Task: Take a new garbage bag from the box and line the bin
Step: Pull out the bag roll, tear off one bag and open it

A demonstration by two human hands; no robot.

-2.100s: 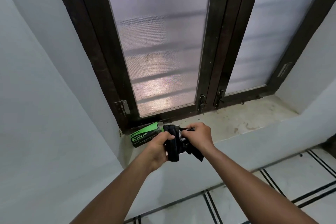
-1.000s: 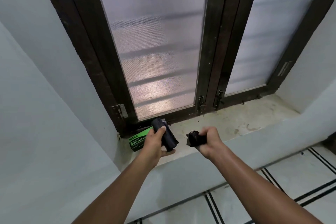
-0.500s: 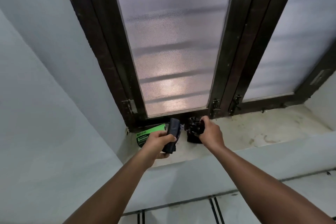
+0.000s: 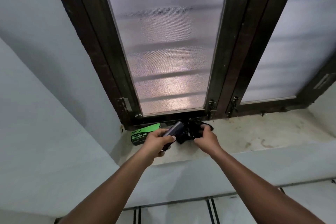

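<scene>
A green garbage bag box (image 4: 143,132) lies on the window sill (image 4: 254,132) at its left end, against the dark frame. My left hand (image 4: 158,142) grips a dark roll of garbage bags (image 4: 173,130), its end pointing up and away just right of the box. My right hand (image 4: 205,139) clutches a crumpled black garbage bag (image 4: 190,131) resting on the sill beside the roll. The bin is not in view.
A dark-framed window with frosted panes (image 4: 169,51) rises behind the sill. White walls (image 4: 45,114) close in on the left. Below the sill is tiled floor with dark stripes (image 4: 211,209).
The roll and the torn-off bag came apart, then both hands moved back toward the sill near the box. The loose bag now rests on the sill under my right hand.
</scene>
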